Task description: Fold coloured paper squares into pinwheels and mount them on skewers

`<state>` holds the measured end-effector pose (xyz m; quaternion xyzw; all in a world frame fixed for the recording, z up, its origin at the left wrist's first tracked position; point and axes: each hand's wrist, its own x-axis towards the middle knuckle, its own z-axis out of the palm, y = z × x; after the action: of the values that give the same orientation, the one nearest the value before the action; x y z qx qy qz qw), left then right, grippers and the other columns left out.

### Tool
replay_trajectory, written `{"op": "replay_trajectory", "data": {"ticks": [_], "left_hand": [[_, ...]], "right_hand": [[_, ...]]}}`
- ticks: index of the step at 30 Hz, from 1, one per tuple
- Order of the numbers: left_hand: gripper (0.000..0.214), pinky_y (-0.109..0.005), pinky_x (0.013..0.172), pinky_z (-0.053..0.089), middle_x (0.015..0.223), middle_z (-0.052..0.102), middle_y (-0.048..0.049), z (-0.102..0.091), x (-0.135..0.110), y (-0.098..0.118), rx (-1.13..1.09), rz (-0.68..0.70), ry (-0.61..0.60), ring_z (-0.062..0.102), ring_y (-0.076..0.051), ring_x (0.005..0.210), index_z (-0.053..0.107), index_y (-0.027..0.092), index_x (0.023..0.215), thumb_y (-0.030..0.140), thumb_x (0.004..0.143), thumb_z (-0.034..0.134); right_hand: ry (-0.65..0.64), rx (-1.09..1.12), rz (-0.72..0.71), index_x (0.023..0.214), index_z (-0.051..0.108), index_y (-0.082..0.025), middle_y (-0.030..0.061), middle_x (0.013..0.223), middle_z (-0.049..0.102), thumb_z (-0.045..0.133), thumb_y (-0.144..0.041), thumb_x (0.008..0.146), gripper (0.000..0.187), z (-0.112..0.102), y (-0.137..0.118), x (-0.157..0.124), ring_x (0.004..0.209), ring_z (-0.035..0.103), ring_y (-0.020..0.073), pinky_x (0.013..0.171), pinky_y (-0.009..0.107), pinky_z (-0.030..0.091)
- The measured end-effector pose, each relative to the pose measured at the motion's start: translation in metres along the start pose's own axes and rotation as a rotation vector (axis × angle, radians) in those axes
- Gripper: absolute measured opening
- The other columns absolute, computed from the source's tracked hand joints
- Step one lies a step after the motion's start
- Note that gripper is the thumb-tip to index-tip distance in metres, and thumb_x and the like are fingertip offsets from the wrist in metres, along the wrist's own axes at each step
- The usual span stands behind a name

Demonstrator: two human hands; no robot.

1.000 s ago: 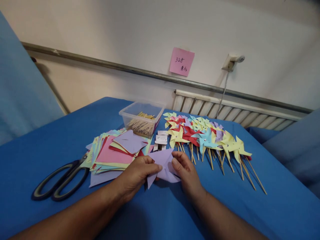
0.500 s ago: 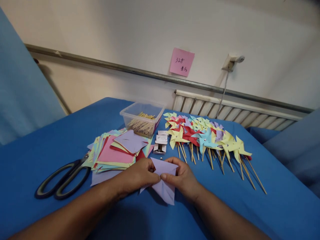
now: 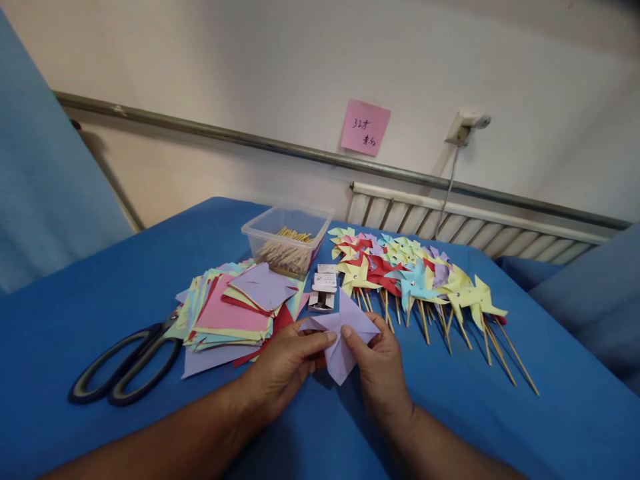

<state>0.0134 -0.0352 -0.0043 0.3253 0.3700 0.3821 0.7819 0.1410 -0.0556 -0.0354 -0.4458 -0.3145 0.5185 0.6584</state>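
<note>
A lilac paper pinwheel without a stick is held between both hands above the blue cloth. My left hand grips its left side, thumb on top near the middle and the other fingers underneath. My right hand pinches the right side, its thumb close to the centre of the folds. Just beyond the paper stand small white boxes, the nearest one opened. To the left of my left hand lies a stack of coloured paper squares, some with slits cut in them.
Dark-handled scissors lie at the left, blades hidden under the paper stack. A clear plastic box of wooden sticks stands behind it. Several finished pinwheels on sticks lie at the right. A radiator is by the wall.
Both hands have turned and flattened the lilac paper, so its pointed vanes now show from above. The right hand has shifted slightly right, and the left thumb has moved a little right.
</note>
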Motion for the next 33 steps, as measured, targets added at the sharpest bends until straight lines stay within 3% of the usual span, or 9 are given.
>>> {"op": "replay_trajectory", "data": {"ticks": [8, 12, 18, 22, 28, 33], "left_hand": [[0.036, -0.031, 0.072, 0.051, 0.085, 0.074, -0.0089, 0.004, 0.000, -0.002, 0.008, 0.015, 0.077, 0.068, -0.021, 0.074, 0.069, 0.014, 0.094, 0.023, 0.060, 0.079], [0.033, -0.033, 0.073, 0.052, 0.086, 0.074, -0.0101, 0.002, -0.001, 0.001, 0.036, 0.023, 0.074, 0.068, -0.022, 0.075, 0.069, 0.012, 0.095, 0.023, 0.064, 0.076], [0.029, -0.031, 0.075, 0.054, 0.098, 0.072, -0.0091, -0.009, 0.001, 0.017, -0.083, 0.037, 0.132, 0.068, -0.021, 0.084, 0.066, 0.015, 0.100, 0.018, 0.071, 0.069], [0.030, -0.029, 0.076, 0.054, 0.098, 0.072, -0.0071, -0.011, 0.002, 0.024, -0.144, 0.061, 0.132, 0.068, -0.019, 0.082, 0.065, 0.016, 0.100, 0.016, 0.071, 0.069], [0.024, -0.030, 0.073, 0.054, 0.085, 0.073, -0.0058, -0.010, -0.001, 0.022, -0.122, 0.046, 0.101, 0.068, -0.020, 0.078, 0.065, 0.015, 0.094, 0.017, 0.071, 0.069], [0.024, -0.030, 0.073, 0.052, 0.083, 0.072, -0.0073, -0.008, -0.002, 0.018, -0.088, 0.041, 0.096, 0.067, -0.019, 0.076, 0.065, 0.014, 0.094, 0.014, 0.071, 0.067]], "right_hand": [[-0.030, -0.020, 0.008, 0.091, 0.057, -0.019, -0.0012, 0.071, 0.066, 0.076, -0.034, 0.067, 0.035, -0.002, 0.006, 0.001, 0.058, 0.059, 0.0142, 0.057, 0.026, 0.048], [-0.072, -0.022, 0.036, 0.095, 0.055, -0.020, -0.0015, 0.069, 0.064, 0.074, -0.036, 0.070, 0.036, -0.003, 0.003, 0.000, 0.055, 0.057, 0.0140, 0.053, 0.026, 0.046], [-0.100, -0.117, -0.210, 0.117, 0.048, -0.028, -0.0011, 0.082, 0.058, 0.061, -0.033, 0.083, 0.037, -0.003, -0.003, -0.002, 0.071, 0.055, 0.0132, 0.067, 0.027, 0.047], [-0.247, -0.266, -0.303, 0.127, 0.042, -0.031, 0.0012, 0.091, 0.059, 0.056, -0.027, 0.085, 0.045, -0.004, 0.000, -0.008, 0.071, 0.056, 0.0138, 0.068, 0.029, 0.047], [-0.425, -0.509, -0.457, 0.108, 0.062, -0.027, 0.0008, 0.084, 0.061, 0.056, -0.018, 0.083, 0.027, -0.008, -0.003, -0.015, 0.073, 0.056, 0.0152, 0.068, 0.028, 0.045], [-0.374, -0.485, -0.329, 0.084, 0.065, -0.021, -0.0005, 0.071, 0.059, 0.057, -0.026, 0.084, 0.009, -0.006, -0.008, -0.011, 0.066, 0.055, 0.0139, 0.064, 0.027, 0.043]]}}
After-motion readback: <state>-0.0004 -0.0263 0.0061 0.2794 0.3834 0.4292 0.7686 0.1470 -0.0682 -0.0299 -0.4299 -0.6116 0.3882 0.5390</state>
